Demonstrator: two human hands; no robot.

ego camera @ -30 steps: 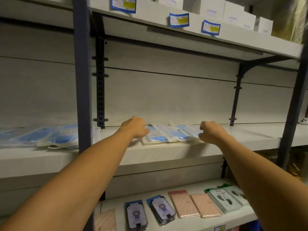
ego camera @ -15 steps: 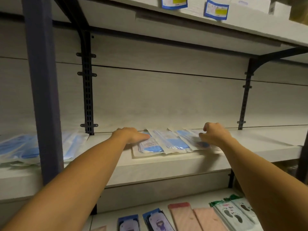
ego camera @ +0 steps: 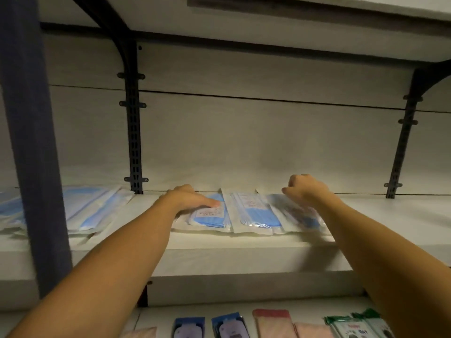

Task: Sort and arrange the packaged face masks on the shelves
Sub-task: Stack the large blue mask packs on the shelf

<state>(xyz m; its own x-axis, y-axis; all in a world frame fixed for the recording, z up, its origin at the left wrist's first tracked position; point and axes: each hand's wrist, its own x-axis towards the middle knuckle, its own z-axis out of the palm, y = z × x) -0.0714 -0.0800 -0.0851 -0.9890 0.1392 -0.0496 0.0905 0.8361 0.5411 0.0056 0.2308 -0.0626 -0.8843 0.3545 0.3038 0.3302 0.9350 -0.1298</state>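
Head view: left hand [ego camera: 189, 197] flat on mask pack [ego camera: 210, 215], label unreadable; right hand [ego camera: 306, 189] curled, grip unclear.

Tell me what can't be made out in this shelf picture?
- Print on the middle mask pack: too small, head view.
- Right hand fingers: hidden behind its knuckles.
- Rightmost mask pack: motion-blurred.
- Green packets below: cut by the bottom edge and the right arm.

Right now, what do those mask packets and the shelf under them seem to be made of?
Mask packets: clear glossy plastic film, judging by glints and the blue masks showing through. Shelf: looks like matte pale laminate board with faint grain; core unseen.
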